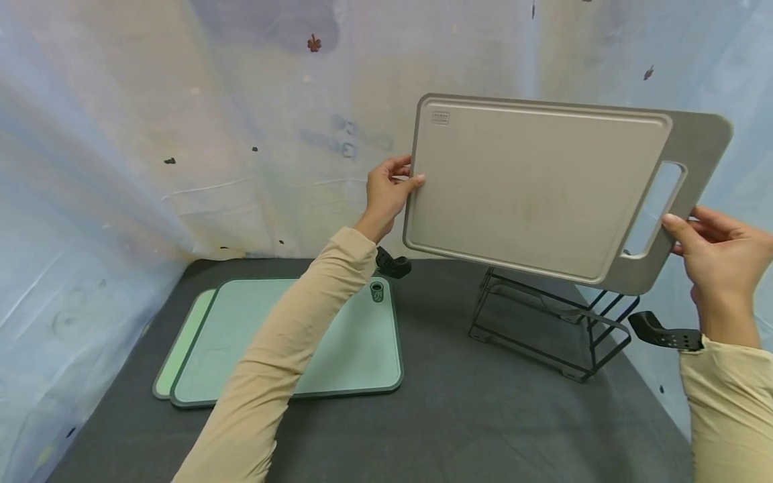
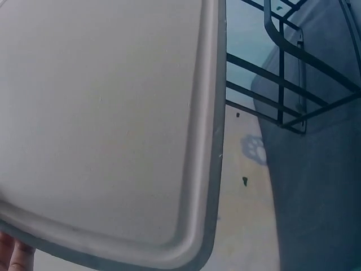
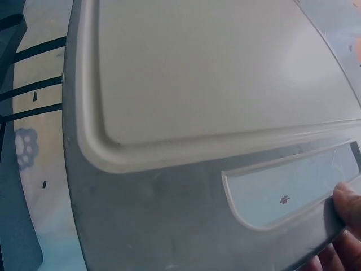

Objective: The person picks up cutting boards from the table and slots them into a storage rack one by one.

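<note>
A beige cutting board (image 1: 531,188) with a grey rim and a slotted handle is held up in the air, its face toward the head camera. My left hand (image 1: 388,194) pinches its left edge, thumb in front. At the handle end, my right hand (image 1: 725,258) grips the strip beside the slot, the thumb (image 3: 347,203) lying on the front. Below the board stands a black wire rack (image 1: 543,335), its upper part partly hidden by the board. In the left wrist view only a few left fingertips (image 2: 17,257) show under the board's edge.
On the left of the dark table (image 1: 459,422) lies a pale green cutting board (image 1: 350,342) overlapping another light green board (image 1: 181,352). The left forearm crosses above them. A patterned plastic sheet (image 1: 272,100) hangs behind the table and along its sides.
</note>
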Demonstrator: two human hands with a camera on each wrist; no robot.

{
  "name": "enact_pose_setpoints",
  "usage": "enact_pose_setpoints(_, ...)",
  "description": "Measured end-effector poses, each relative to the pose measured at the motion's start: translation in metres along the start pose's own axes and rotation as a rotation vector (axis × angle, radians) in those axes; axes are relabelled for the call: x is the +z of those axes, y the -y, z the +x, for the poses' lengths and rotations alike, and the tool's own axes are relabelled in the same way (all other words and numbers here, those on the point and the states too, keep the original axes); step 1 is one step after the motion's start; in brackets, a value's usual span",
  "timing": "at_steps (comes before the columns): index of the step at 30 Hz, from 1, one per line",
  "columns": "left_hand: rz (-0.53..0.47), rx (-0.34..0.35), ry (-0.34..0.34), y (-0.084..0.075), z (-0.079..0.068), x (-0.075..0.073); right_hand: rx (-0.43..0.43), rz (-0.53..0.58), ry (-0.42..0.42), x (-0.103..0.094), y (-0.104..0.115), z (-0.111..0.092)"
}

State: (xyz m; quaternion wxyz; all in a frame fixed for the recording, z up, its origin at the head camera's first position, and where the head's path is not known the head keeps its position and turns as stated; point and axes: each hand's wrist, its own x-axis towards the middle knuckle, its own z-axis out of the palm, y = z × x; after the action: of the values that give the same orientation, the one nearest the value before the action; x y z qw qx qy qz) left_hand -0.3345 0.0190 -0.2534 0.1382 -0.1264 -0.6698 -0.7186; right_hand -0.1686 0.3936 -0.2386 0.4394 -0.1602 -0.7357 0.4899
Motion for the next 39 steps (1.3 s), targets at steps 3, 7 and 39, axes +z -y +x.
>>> enact_pose_setpoints(3,0.001,-0.015,-0.01,-0.001,0.003,0.007,0.037,0.109,-0.012,-0.003,0.001,0.003)
enact_pose_setpoints(7,-0.008,0.009,-0.012,-0.003,0.005,0.015,0.092,0.252,-0.017,-0.007,0.004,0.006)
enact_pose_setpoints(39,0.003,0.16,-0.031,-0.012,0.017,0.069,0.089,0.405,-0.139,-0.022,-0.005,0.036)
